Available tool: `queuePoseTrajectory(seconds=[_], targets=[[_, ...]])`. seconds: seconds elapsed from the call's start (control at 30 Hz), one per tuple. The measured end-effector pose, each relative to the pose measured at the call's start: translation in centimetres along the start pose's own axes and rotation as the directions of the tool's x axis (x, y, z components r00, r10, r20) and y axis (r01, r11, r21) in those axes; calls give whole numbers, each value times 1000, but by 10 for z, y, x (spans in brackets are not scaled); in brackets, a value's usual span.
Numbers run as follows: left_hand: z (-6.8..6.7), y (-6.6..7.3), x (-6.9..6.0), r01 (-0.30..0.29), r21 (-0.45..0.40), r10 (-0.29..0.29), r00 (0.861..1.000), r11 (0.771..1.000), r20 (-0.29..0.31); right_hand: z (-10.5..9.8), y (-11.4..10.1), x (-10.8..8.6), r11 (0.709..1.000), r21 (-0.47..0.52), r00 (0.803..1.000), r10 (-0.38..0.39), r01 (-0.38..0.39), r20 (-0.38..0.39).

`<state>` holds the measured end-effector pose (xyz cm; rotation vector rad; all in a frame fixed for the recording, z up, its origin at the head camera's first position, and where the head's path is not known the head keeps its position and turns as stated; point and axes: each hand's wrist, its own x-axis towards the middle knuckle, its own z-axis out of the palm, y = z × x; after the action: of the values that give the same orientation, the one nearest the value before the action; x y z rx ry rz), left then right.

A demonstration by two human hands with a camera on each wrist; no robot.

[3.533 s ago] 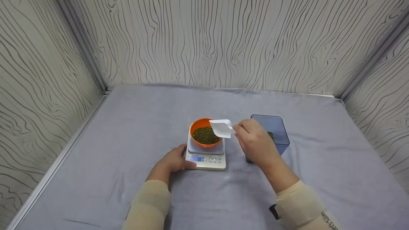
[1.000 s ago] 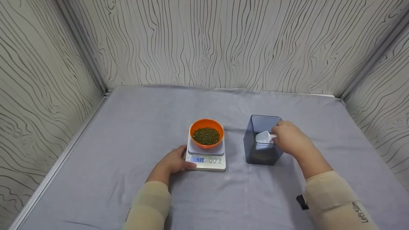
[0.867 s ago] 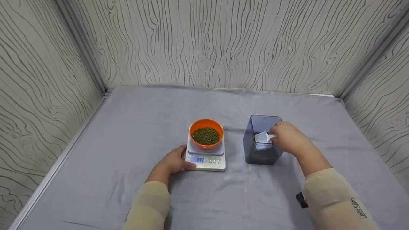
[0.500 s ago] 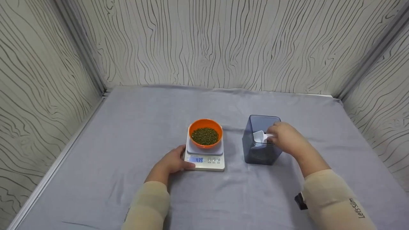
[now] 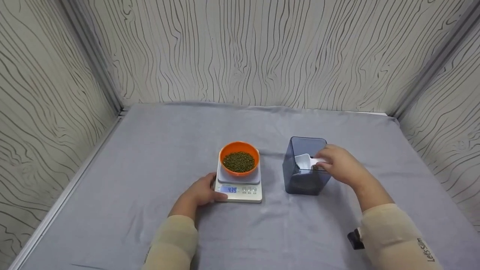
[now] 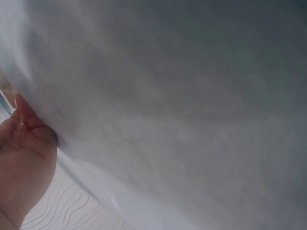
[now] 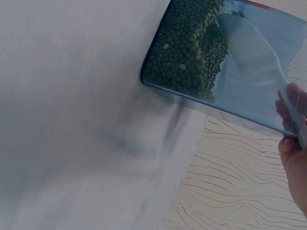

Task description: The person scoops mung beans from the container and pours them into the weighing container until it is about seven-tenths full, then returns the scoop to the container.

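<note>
My left hand (image 5: 201,190) holds the left side of a white kitchen scale (image 5: 247,194), thumb on its front corner beside the lit display, which seems to read 439. On the scale's platform stands an orange bowl (image 5: 228,149) with green mung beans (image 5: 239,162) in it. My right hand (image 5: 339,165) pinches the handle of a white scoop (image 5: 303,162) inside a clear blue container (image 5: 290,176). In the right wrist view, beans (image 7: 180,52) lie at the bottom of this container, and the scoop's head (image 7: 252,50) is against them. How full the scoop is cannot be told.
A grey cloth (image 5: 157,142) covers the table, with wood-patterned panels (image 5: 240,52) behind and at both sides. The container stands to the right of the scale, with a strip of cloth between them. A small black object (image 5: 355,240) shows by the right sleeve.
My right hand has moved the scoop from over the bowl into the container, then slightly left within it. The display has risen from about 387 to 439. My left hand stays on the scale.
</note>
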<state>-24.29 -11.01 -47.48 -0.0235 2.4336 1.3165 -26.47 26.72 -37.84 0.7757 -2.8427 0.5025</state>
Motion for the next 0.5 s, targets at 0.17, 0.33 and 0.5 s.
queuePoseTrajectory(seconds=[0.17,0.33,0.5], targets=[[0,-1,0,3,0,-3,1000,1000,2,-7,2,-5,998,46,1000,30,-30,-2],[-1,-2,1,6,-3,-6,1000,1000,10,-10,8,-11,993,107,998,56,-52,-41],[-1,-2,2,10,-5,-10,1000,1000,8,-10,14,-17,983,157,992,110,-98,-67]])
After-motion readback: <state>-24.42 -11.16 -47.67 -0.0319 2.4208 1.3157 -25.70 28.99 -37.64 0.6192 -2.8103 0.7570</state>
